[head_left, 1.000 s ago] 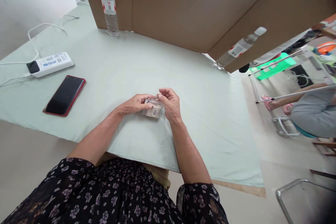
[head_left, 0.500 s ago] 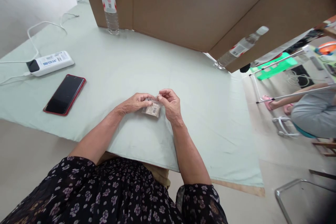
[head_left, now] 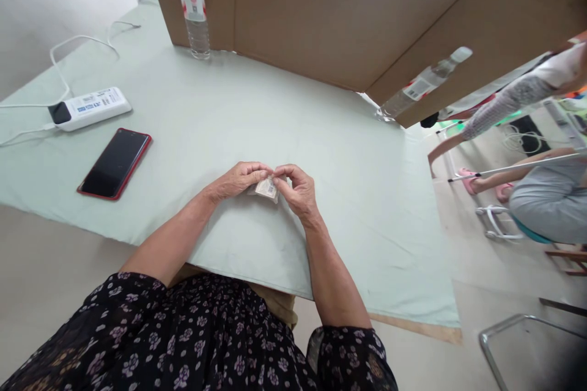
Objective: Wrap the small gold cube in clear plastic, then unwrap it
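A small clear plastic packet [head_left: 266,189] with a pale printed label and barcode rests on the cloth-covered table near its front edge. My left hand [head_left: 242,179] pinches its upper left edge between thumb and fingers. From the other side my right hand [head_left: 296,188] pinches the top edge, its fingertips meeting those of the left. Both hands are closed, and their fingers cover the packet's upper part. What lies inside the packet is too small to tell.
A phone in a red case [head_left: 114,164] and a white device with cables [head_left: 94,109] lie at left. Two water bottles [head_left: 195,15] stand by a large cardboard panel [head_left: 298,18]. A seated person [head_left: 545,195] and another person's arm [head_left: 495,107] are at right.
My right hand has come slightly down and closer to the left, its fingers now over the packet's top. Another person's arm has come into view at right.
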`<act>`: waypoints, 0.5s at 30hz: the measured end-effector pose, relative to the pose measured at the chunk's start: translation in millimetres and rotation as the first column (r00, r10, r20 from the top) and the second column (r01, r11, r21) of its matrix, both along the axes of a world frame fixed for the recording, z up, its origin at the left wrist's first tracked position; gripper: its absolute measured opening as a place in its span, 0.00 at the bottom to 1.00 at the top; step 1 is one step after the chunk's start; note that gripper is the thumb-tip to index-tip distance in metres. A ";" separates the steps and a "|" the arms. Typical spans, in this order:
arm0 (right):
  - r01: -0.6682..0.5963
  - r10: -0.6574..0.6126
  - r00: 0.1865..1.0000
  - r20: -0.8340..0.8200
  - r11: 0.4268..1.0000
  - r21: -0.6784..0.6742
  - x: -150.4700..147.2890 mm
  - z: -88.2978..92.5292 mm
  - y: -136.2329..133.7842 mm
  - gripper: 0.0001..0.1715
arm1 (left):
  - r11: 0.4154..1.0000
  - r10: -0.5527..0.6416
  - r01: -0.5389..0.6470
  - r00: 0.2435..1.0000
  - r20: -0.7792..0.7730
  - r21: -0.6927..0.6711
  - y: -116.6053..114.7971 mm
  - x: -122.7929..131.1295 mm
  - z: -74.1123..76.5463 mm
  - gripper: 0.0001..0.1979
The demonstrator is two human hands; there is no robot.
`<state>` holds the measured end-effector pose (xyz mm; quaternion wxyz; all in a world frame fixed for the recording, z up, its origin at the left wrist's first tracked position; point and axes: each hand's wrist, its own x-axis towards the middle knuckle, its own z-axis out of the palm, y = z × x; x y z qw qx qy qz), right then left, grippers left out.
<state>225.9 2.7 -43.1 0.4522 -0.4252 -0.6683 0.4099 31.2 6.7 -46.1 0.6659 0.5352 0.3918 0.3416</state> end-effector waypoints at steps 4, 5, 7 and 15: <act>-0.032 0.022 0.994 0.104 0.994 0.102 1.6 3.4 -3.7 0.04 | 1.000 0.003 -0.002 1.000 -0.029 0.013 -1.2 0.1 2.8 0.30; -0.041 0.021 0.989 0.144 0.989 0.142 1.9 3.9 -4.5 0.04 | 1.000 0.003 -0.002 0.999 -0.041 0.025 -1.3 0.0 2.9 0.29; -0.064 0.011 0.972 0.235 0.973 0.221 2.2 4.1 -5.7 0.07 | 0.999 0.009 -0.005 0.998 -0.065 0.052 -1.6 0.0 2.6 0.29; -0.141 -0.094 0.881 0.463 0.884 0.447 3.2 -0.7 -14.4 0.15 | 0.996 0.037 -0.028 0.995 -0.096 0.089 -2.5 1.9 3.9 0.26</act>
